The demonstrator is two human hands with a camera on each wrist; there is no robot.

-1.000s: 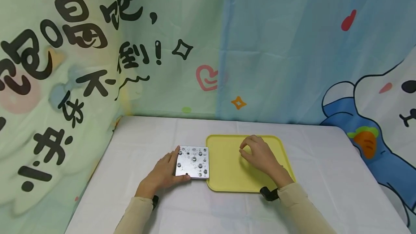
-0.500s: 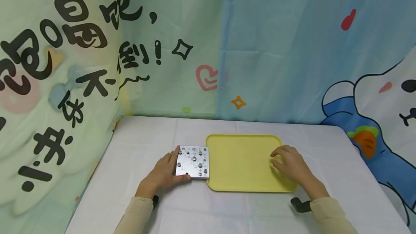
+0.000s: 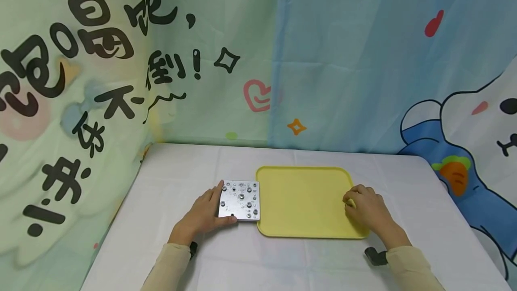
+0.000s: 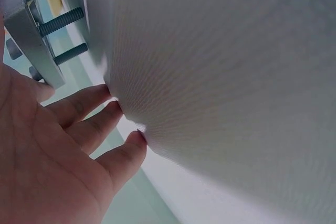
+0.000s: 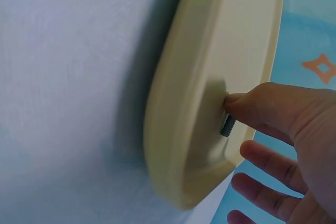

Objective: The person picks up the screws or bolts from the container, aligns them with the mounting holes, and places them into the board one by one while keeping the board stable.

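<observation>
A square metal plate (image 3: 240, 201) studded with screws stands on the white cloth, just left of a yellow tray (image 3: 303, 201). My left hand (image 3: 199, 217) holds the plate's left side between thumb and index finger. In the left wrist view the plate (image 4: 26, 30) stands raised on its bolts (image 4: 60, 22), and the other fingers of the left hand (image 4: 58, 156) lie on the cloth. My right hand (image 3: 365, 208) is at the tray's right side. In the right wrist view its fingertips (image 5: 236, 100) pinch a small screw (image 5: 227, 125) just inside the tray rim (image 5: 173, 103).
The white-covered table (image 3: 181, 169) is bounded behind and on the left by printed cloth walls (image 3: 121, 80). Black wrist straps (image 3: 375, 256) sit on both forearms. The table's right edge runs near the blue backdrop.
My right hand has moved from the middle of the tray to its right side and lowered its fingers there. The left hand and the plate have not moved.
</observation>
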